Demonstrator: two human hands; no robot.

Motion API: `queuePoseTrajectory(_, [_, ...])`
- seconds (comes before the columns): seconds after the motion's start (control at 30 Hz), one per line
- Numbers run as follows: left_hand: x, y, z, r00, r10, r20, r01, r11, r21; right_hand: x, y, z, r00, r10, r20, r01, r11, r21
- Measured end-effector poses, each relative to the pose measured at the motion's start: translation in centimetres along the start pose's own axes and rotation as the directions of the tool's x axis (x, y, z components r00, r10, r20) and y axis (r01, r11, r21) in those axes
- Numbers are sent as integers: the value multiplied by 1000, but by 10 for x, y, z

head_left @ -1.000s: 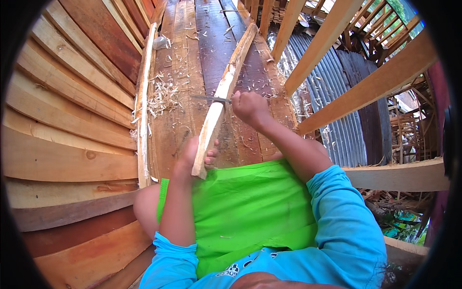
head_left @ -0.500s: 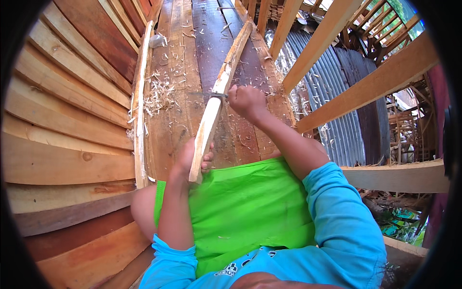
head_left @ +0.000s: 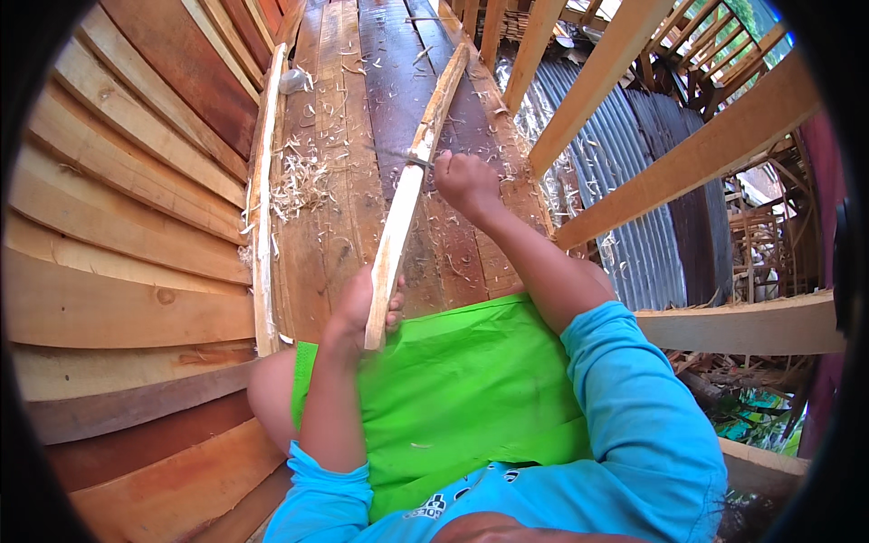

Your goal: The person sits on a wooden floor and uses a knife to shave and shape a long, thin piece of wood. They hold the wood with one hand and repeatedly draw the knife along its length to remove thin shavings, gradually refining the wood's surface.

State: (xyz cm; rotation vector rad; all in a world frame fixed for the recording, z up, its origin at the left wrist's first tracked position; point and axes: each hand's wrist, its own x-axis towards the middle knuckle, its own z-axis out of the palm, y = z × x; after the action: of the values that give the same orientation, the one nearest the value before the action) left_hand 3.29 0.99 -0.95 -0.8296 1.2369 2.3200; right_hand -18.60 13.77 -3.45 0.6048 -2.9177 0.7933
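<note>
A long pale wooden stick [head_left: 404,204] slants away from my lap, whitish where its bark is shaved off and browner toward the far end. My left hand [head_left: 356,303] is closed around its near end, fingers wrapping the right side. My right hand [head_left: 466,185] is a fist to the right of the stick, gripping a knife whose handle is hidden inside it. The thin dark knife blade [head_left: 418,161] lies across the stick about midway along and juts out to the left, slightly blurred. A bright green cloth [head_left: 471,380] covers my lap under the stick's near end.
Curled wood shavings [head_left: 299,181] litter the plank floor [head_left: 344,226]. Along the left, another pale stick [head_left: 263,217] lies beside the board wall [head_left: 136,290]. A clear plastic item [head_left: 292,81] sits farther off. Wooden rails [head_left: 688,195] and corrugated metal sheets [head_left: 625,190] stand at right.
My right hand and the knife have shifted a little farther from me along the stick. The stick has turned slightly, its near end moving a bit right and toward me.
</note>
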Motion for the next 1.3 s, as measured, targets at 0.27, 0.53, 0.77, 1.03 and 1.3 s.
queuePoseTrajectory(0.27, [-2, 3, 4, 1000, 22, -14, -23, 999, -47, 9, 11, 12, 997, -74, 25, 75, 996, -43])
queuePoseTrajectory(0.53, [-8, 5, 9, 993, 44, -107, -44, 999, 2, 10, 17, 14, 993, -98, -65, 96, 995, -34])
queuePoseTrajectory(0.77, [-9, 3, 2, 1000, -27, 1, 27, 997, -68, 4, 0, 6, 985, 40, 165, -47, 998, 38])
queuePoseTrajectory(1.03, [-15, 3, 6, 986, 69, -154, -50, 991, 126, 10, 4, 15, 981, -52, 189, 36, 996, 86])
queuePoseTrajectory(1.3, [-14, 0, 1, 995, 23, -102, -22, 1000, 11, 1, -6, 19, 984, -161, 80, 157, 986, 54])
